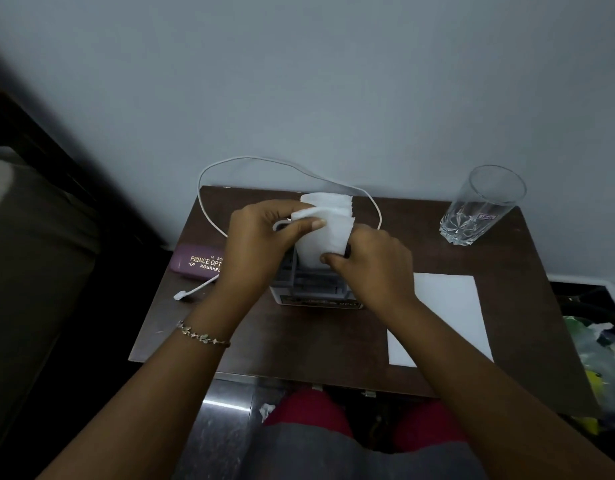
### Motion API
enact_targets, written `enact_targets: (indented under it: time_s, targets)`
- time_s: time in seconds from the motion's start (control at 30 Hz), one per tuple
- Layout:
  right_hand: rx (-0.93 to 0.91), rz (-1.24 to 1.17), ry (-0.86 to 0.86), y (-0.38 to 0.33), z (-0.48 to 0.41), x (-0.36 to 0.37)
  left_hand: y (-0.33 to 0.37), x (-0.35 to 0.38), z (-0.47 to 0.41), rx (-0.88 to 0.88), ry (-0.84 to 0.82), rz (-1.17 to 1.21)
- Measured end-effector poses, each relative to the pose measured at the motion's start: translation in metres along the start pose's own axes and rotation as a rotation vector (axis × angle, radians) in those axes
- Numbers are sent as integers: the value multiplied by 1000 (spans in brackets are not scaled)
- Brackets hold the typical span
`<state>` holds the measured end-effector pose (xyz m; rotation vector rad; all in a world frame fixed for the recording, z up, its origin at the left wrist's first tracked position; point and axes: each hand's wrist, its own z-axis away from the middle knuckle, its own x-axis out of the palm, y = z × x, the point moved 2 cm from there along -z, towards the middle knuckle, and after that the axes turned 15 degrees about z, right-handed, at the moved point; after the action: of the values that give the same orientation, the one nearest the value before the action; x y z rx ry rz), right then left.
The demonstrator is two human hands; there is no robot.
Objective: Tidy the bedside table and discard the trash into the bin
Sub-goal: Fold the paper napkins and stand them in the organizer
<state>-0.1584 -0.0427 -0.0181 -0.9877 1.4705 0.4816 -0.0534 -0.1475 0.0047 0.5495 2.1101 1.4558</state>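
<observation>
White tissues (328, 233) above grey holder (316, 289), centre of worktop (299, 344); your left grip (261, 237) and right grip (371, 261) both pinch them. One glass (479, 209) near back-right edge, one case (198, 263) at left edge, one sheet (448, 306) on right.

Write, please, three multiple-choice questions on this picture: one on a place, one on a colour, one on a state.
1. Where on the table does the glass stand?
A. far right corner
B. near left corner
C. centre
2. Which colour has the spectacle case?
A. green
B. purple
C. yellow
3. How are the left hand and the right hand?
A. flat on the table
B. both holding the white tissues
C. one round the glass
Answers: 1 A, it stands by the wall at the right edge; 2 B, its lid is purple with gold lettering; 3 B, fingers of both pinch the tissues.
</observation>
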Motion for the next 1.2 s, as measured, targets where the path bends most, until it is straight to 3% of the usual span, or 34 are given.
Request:
enact_targets:
  time_s: [0.2,0.3,0.43,0.8,0.9,1.0,1.1,1.2]
  targets:
    - [39,-149,-8,6,-2,5,-5,-10,7,9,-41,-24]
    - [50,-127,-38,6,-4,7,-13,-13,11,-24,-22,-36]
    - [55,-270,-33,6,-9,4,-26,-17,13,-68,26,-65]
    - [88,-246,-78,11,-14,13,-42,-11,12,-62,67,-134]
    - [105,-355,-73,12,-14,8,-39,-13,10,-106,80,-126]
    - [217,-555,25,29,-5,-10,-24,-21,20,-162,198,-35]
    - [453,-626,117,76,30,-24,7,-18,47,-195,271,121]
    - [599,-372,94,129,77,-14,26,21,81,-455,-7,299]
